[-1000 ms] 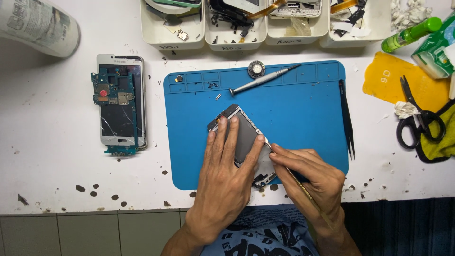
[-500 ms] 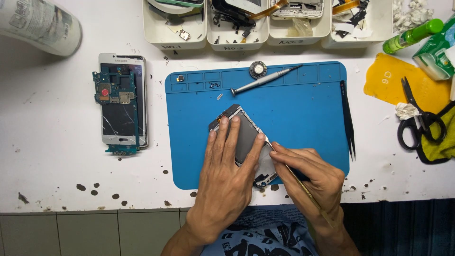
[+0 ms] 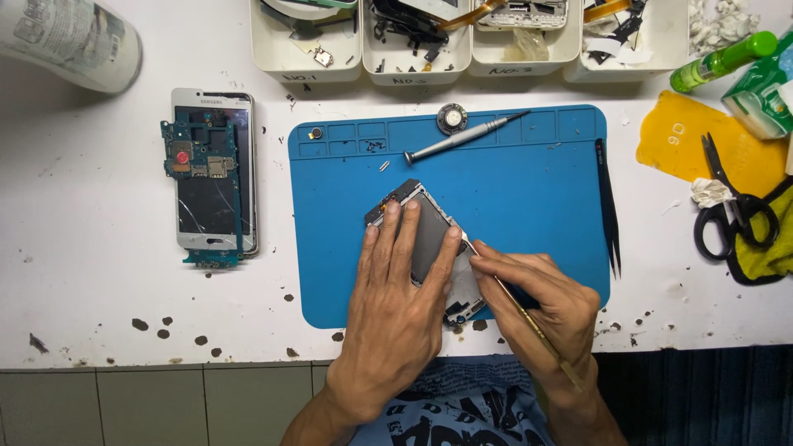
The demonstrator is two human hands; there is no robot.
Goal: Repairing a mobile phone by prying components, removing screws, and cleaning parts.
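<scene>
Blue mat [image 3: 529, 206] covers the speckled white counter [image 3: 83, 297], where the left hand [image 3: 396, 306] presses flat on a phone frame [image 3: 425, 231] near the mat's front edge and the right hand [image 3: 541, 301] pinches a thin tool [image 3: 516, 310].

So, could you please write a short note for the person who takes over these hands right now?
Left hand: pressed flat on the opened phone frame, which lies tilted on the blue mat.
Right hand: holds a thin prying tool, tip at the frame's right edge.
Done: the circuit board is out and lies on a second phone, left of the mat.
Left: the frame's edge is not yet visibly separated.
Screwdriver and tweezers lie on the mat.
</scene>
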